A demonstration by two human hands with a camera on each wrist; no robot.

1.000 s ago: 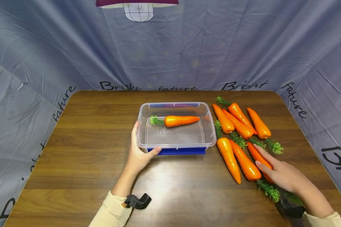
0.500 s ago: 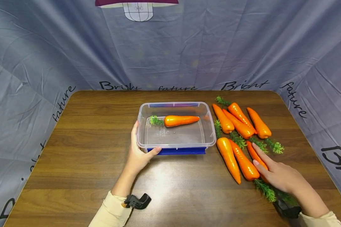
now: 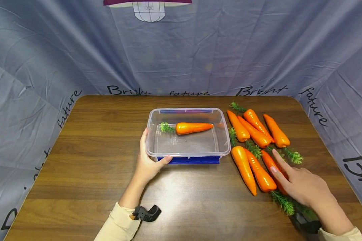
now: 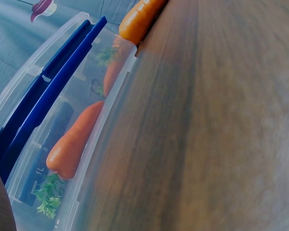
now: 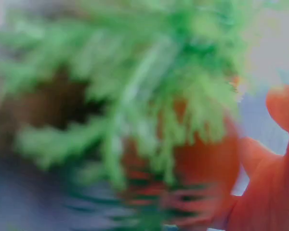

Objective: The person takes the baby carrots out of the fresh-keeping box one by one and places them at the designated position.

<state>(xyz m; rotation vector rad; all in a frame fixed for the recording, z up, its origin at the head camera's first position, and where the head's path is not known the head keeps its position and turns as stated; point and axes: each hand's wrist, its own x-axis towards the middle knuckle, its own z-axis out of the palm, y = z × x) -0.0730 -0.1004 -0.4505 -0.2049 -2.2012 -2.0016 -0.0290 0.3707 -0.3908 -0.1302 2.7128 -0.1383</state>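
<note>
My left hand (image 3: 149, 167) holds the near left corner of a clear plastic food container (image 3: 187, 155), its thumb over the front rim by the blue clip (image 3: 188, 160). Inside the lidless container lies one orange carrot (image 3: 193, 128) with a green top, seen through the wall as a carrot (image 4: 74, 144) in the left wrist view. On the right, my right hand (image 3: 304, 185) is over another carrot (image 3: 268, 162), index finger and thumb stretched along it and apart. Blurred leaves (image 5: 139, 96) and the blunt carrot end (image 5: 197, 163) fill the right wrist view; the other fingers are mostly hidden.
Two more carrots, one lighter (image 3: 243, 169) and one redder (image 3: 260, 172), lie left of my right hand. Several others (image 3: 276, 130) lie behind them, right of the container. Everything is on a brown wooden table (image 3: 93, 150) with grey-blue curtain (image 3: 181, 60) around it.
The carrot under my right hand shifted slightly left with the hand. Since then the index finger and thumb have lifted and spread a little. Left hand and container have stayed put.
</note>
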